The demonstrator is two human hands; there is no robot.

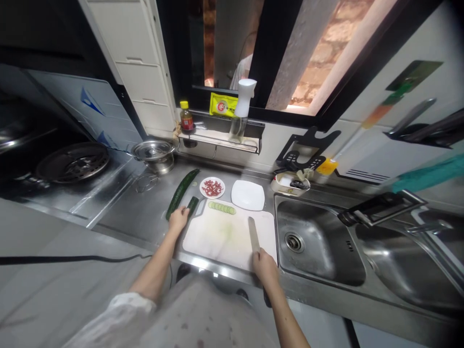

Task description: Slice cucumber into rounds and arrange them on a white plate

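Note:
My right hand [266,267] is closed round the handle of a kitchen knife [253,234], whose blade lies over the right part of a white cutting board [206,238]. At the board's left edge, my left hand [178,219] has its fingers closed on the near end of a short cucumber piece [193,205]. Just left of that piece, a long whole cucumber [180,192] lies on the steel counter. A row of overlapping cucumber slices [222,208] runs along the board's far edge. The middle of the board shows a faint green wet patch.
Behind the board stand a small plate of chopped red pieces [212,187] and a white square plate [248,195]. To the right is a steel sink [319,241] with a black faucet [377,212]. A lidded steel pot [155,155] and a stove burner [74,162] are at the left.

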